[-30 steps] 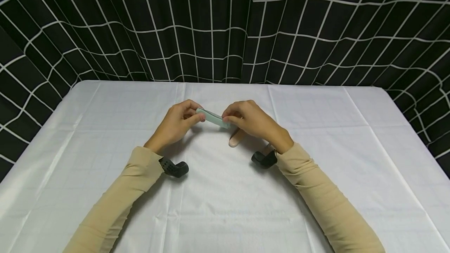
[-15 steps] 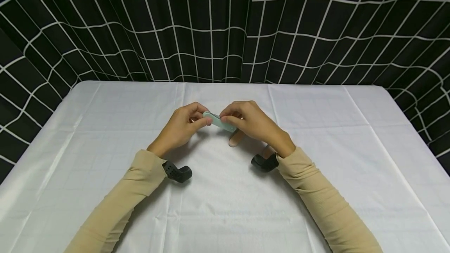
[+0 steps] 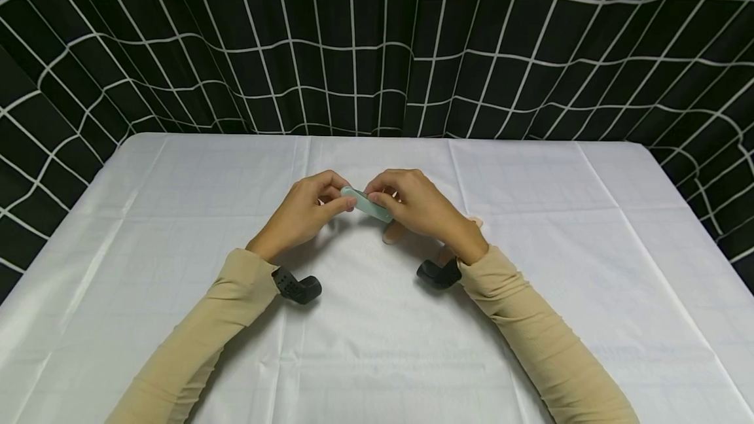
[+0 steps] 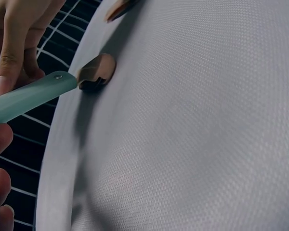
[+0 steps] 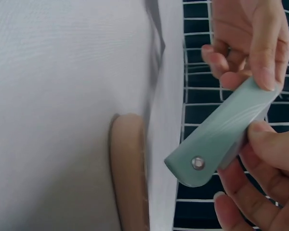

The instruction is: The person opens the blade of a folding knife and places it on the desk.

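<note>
A mint-green folding knife (image 3: 372, 208) is held above the table between both hands, slanting down to the right in the head view. My left hand (image 3: 303, 211) pinches its upper left end between thumb and fingers. My right hand (image 3: 419, 203) pinches its long edge with thumb and fingertips, near the middle. A dark strip shows along that edge. In the right wrist view the knife (image 5: 221, 132) has a round metal rivet at its lower end. Below the right hand lies a tan object with rounded ends (image 3: 393, 233), mostly hidden by that hand and wrist.
A white cloth covers the table (image 3: 377, 345). Behind it hangs a black curtain (image 3: 377, 44) with a white grid. Black wrist cameras (image 3: 297, 288) stick out under both wrists, the right one close to the tan object.
Both the left hand and the knife have shifted a little right and toward me. The right hand has slid slightly left along the knife, and more of the tan object shows beyond the right wrist.
</note>
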The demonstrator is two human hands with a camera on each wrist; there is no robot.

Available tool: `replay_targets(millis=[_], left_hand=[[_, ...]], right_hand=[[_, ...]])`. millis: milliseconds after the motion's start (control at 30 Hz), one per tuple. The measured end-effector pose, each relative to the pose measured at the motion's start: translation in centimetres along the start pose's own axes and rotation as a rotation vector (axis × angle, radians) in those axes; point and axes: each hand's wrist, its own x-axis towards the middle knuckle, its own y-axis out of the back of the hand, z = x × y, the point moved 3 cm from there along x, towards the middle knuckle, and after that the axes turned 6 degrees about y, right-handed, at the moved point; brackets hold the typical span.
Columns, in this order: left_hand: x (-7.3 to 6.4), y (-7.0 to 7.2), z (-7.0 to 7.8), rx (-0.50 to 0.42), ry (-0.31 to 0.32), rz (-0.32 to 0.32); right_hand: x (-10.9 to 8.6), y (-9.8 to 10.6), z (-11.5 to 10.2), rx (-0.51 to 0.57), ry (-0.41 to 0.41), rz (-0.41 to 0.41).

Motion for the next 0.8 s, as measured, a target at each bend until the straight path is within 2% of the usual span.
replay_targets(millis=[333, 467, 633, 800], left_hand=[[-0.02, -0.03, 0.13, 0.019, 0.012, 0.001], [-0.02, -0.06, 0.10, 0.016, 0.012, 0.009], [-0.06, 0.11, 0.04, 0.011, 0.021, 0.041], [-0.15, 0.17, 0.15, -0.001, 0.031, 0.048]], right_hand=[[-0.08, -0.52, -0.11, -0.166, -0.039, -0.002], [-0.10, -0.60, -0.11, -0.200, -0.035, -0.002], [-0.14, -0.45, -0.14, -0.106, 0.010, 0.034], [-0.08, -0.43, -0.09, 0.008, 0.055, 0.053]])
